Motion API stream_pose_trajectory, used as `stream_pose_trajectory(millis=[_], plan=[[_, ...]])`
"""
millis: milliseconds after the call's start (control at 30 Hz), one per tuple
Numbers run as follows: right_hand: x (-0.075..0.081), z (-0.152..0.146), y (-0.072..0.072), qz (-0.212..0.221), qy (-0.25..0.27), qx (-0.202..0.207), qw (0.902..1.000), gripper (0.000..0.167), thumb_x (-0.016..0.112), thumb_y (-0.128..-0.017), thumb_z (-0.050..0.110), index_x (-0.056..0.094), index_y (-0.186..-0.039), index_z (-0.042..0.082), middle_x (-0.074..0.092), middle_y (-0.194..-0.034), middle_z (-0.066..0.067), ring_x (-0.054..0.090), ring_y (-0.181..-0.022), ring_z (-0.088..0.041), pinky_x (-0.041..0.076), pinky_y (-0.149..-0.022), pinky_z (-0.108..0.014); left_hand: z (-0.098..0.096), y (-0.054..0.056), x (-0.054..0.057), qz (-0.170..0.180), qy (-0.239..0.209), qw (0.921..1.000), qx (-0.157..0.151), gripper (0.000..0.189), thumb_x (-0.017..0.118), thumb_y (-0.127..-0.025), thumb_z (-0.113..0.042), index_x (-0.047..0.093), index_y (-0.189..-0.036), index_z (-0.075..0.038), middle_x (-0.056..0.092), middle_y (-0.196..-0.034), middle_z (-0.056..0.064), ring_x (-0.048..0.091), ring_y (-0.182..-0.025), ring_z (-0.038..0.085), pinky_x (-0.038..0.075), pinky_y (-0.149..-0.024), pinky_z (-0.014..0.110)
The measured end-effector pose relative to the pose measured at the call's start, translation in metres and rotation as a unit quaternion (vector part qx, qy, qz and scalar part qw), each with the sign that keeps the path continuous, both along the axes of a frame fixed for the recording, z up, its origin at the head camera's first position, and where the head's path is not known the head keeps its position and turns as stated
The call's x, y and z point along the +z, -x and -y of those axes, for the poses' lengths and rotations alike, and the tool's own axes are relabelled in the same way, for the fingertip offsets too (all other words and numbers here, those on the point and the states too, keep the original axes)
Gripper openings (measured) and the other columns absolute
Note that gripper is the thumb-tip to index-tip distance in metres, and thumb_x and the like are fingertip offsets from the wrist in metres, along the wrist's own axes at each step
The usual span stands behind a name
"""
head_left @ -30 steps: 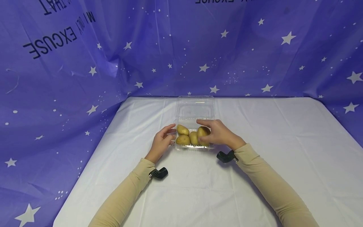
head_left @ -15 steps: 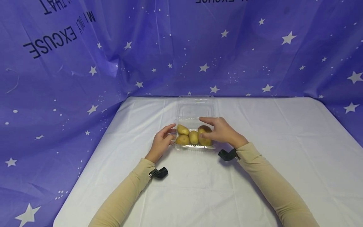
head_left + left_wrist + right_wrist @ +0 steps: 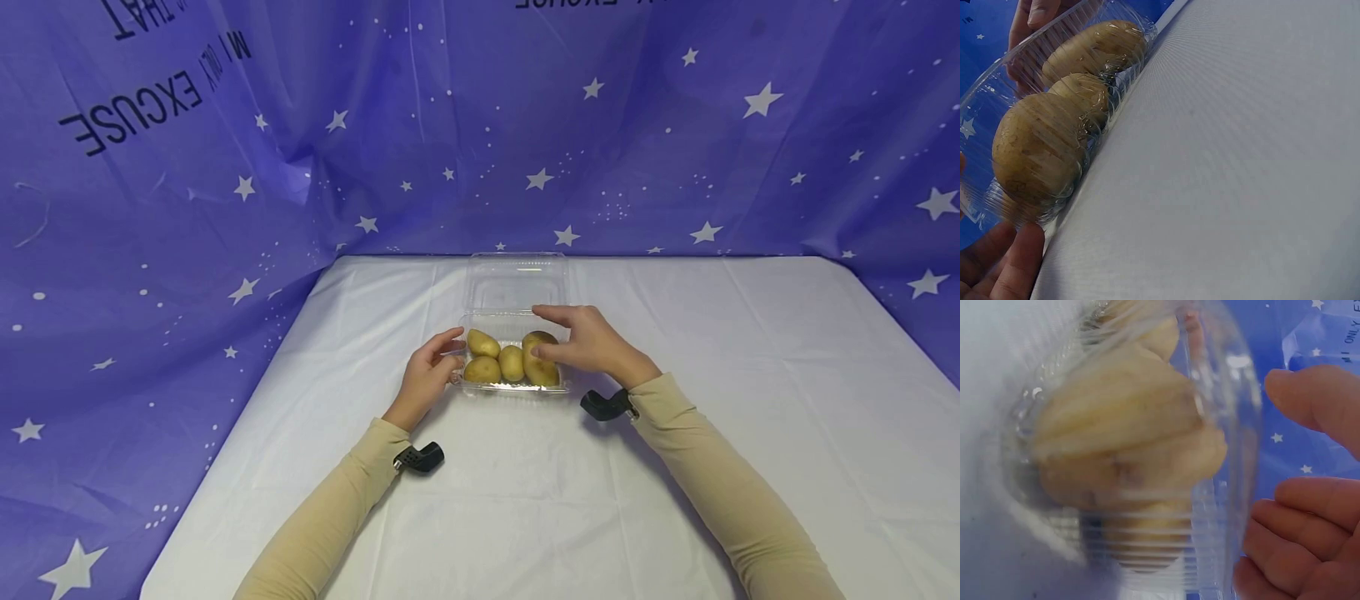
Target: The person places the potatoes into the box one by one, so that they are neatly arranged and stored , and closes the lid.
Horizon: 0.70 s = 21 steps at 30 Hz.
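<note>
A clear plastic clamshell container [image 3: 517,390] stands on the white-covered table with its lid [image 3: 517,283] folded back. Several yellow-brown potatoes lie in its base, among them a large potato [image 3: 538,371] at the right end and a small potato [image 3: 512,364] in the middle. My left hand [image 3: 427,379] rests its fingertips against the container's left end; in the left wrist view its fingertips [image 3: 1022,247] touch the lower corner. My right hand [image 3: 592,340] hovers at the right end, thumb over the large potato. The right wrist view shows its fingers [image 3: 1310,503] spread, holding nothing.
The white cloth [image 3: 517,500] covers the table all around the container. A purple curtain [image 3: 630,150] with white stars hangs along the table's back and sides. Black wrist cameras [image 3: 422,458] sit below both hands.
My right hand has drawn back slightly to the right and away, leaving the large potato at the container's right end. My left hand has stayed in place.
</note>
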State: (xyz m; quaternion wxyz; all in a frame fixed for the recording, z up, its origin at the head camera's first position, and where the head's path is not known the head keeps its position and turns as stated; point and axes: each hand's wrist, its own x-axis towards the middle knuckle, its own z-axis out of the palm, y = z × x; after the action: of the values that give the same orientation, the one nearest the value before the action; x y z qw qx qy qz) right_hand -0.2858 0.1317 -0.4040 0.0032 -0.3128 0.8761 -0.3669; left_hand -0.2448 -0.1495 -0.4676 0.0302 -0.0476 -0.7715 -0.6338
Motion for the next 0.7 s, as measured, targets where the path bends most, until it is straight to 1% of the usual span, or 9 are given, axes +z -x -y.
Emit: stream_pose_trajectory(millis=[167, 267, 367, 500, 600, 700], plan=[[0.000, -0.004, 0.004, 0.000, 0.007, -0.028, 0.9996, 0.059, 0.074, -0.087, 0.020, 0.059, -0.139, -0.004, 0.062, -0.140, -0.023, 0.058, -0.131, -0.041, 0.047, -0.112, -0.054, 0.001, 0.001, -0.004, -0.009, -0.006, 0.9999, 0.000, 0.054, 0.052, -0.089, 0.004, 0.059, -0.142, -0.005, 0.064, -0.134, 0.026, 0.061, -0.086, 0.004, 0.051, -0.065, 0.014], [-0.001, -0.006, 0.007, 0.006, 0.022, -0.052, 0.9984, 0.056, 0.073, -0.089, 0.019, 0.060, -0.137, -0.005, 0.062, -0.139, -0.023, 0.059, -0.131, -0.041, 0.047, -0.112, -0.052, 0.001, 0.001, -0.004, -0.013, -0.007, 0.9999, 0.000, 0.054, 0.052, -0.088, 0.003, 0.060, -0.141, -0.006, 0.065, -0.132, 0.025, 0.062, -0.087, 0.004, 0.051, -0.065, 0.014], [-0.003, -0.009, 0.010, 0.014, 0.044, -0.084, 0.9953, 0.054, 0.072, -0.090, 0.018, 0.060, -0.137, -0.005, 0.063, -0.139, -0.023, 0.060, -0.129, -0.041, 0.049, -0.111, -0.051, 0.001, 0.000, -0.004, -0.012, -0.007, 0.9999, -0.001, 0.054, 0.053, -0.088, 0.003, 0.060, -0.141, -0.006, 0.065, -0.131, 0.025, 0.062, -0.087, 0.006, 0.051, -0.065, 0.014], [-0.006, -0.012, 0.017, 0.011, 0.087, -0.137, 0.9867, 0.050, 0.072, -0.091, 0.015, 0.062, -0.135, -0.006, 0.065, -0.134, -0.025, 0.064, -0.123, -0.041, 0.052, -0.107, -0.048, 0.000, -0.001, -0.001, -0.008, -0.007, 0.9999, -0.003, 0.054, 0.053, -0.089, 0.001, 0.058, -0.142, -0.005, 0.064, -0.132, 0.026, 0.062, -0.088, 0.006, 0.051, -0.066, 0.015], [-0.012, -0.016, 0.024, 0.004, 0.121, -0.179, 0.9764, 0.044, 0.071, -0.091, 0.011, 0.065, -0.130, -0.007, 0.069, -0.127, -0.026, 0.069, -0.116, -0.039, 0.056, -0.100, -0.045, 0.000, -0.001, 0.001, 0.001, -0.007, 1.0000, -0.005, 0.055, 0.053, -0.089, 0.000, 0.056, -0.144, -0.004, 0.063, -0.133, 0.026, 0.063, -0.091, 0.007, 0.053, -0.067, 0.015], [-0.017, -0.019, 0.030, 0.013, 0.136, -0.214, 0.9673, 0.041, 0.070, -0.091, 0.012, 0.067, -0.128, -0.007, 0.071, -0.122, -0.024, 0.071, -0.111, -0.038, 0.058, -0.096, -0.040, 0.002, 0.001, 0.002, 0.015, -0.017, 0.9997, -0.006, 0.058, 0.052, -0.090, 0.000, 0.052, -0.147, -0.005, 0.062, -0.134, 0.026, 0.063, -0.091, 0.009, 0.054, -0.067, 0.016]])
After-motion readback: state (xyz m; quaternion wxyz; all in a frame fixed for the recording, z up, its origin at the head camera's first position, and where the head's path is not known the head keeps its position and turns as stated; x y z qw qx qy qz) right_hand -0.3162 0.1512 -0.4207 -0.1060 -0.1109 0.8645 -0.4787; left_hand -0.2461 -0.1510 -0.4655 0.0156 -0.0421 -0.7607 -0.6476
